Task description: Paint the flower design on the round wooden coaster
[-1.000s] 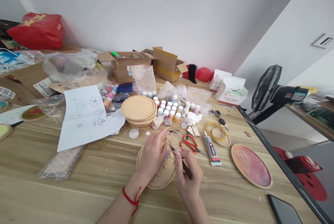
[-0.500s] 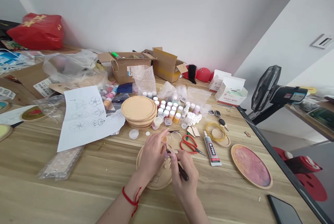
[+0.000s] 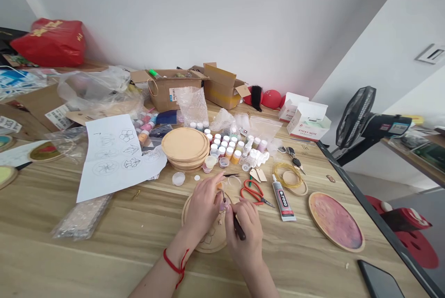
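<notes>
My right hand (image 3: 245, 226) is closed around a slim tool with a dark handle (image 3: 239, 227) and a thin metal tip, which points up and left toward my other hand. My left hand (image 3: 205, 203) rests over a round wooden disc (image 3: 212, 242) that carries a line-drawn flower. Its fingers are curled inward, and whatever they hold is mostly hidden. A small purple patch and an orange one show between the two hands. Red-handled scissors (image 3: 253, 191) lie just right of the disc, beside a B-7000 glue tube (image 3: 283, 200).
Behind the hands stand a stack of wooden discs (image 3: 184, 145) and several small paint jars (image 3: 229, 145). A sheet of flower drawings (image 3: 107, 163) lies left. To the right are coiled gold wire (image 3: 287, 173), a pink painted disc (image 3: 335, 221) and a phone (image 3: 378, 279). Cardboard boxes (image 3: 177, 89) line the wall.
My right hand has shifted slightly left, and the tool's handle has moved with it. My left hand stays nearly in place over the disc.
</notes>
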The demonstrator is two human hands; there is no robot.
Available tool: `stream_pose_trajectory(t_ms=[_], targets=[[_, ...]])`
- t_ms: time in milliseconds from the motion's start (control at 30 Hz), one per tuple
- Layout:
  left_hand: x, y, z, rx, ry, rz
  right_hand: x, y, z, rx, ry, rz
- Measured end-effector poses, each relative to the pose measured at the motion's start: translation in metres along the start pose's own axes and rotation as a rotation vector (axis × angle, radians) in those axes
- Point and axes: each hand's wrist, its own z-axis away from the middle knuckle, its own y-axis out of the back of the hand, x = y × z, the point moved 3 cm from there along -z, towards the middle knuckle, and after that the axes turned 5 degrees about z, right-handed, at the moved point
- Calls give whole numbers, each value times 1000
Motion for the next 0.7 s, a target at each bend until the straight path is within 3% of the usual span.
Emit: stream_pose_trajectory(t_ms=[700], targets=[[0, 0, 0, 14, -2, 10, -2, 1, -1, -2, -7, -22]])
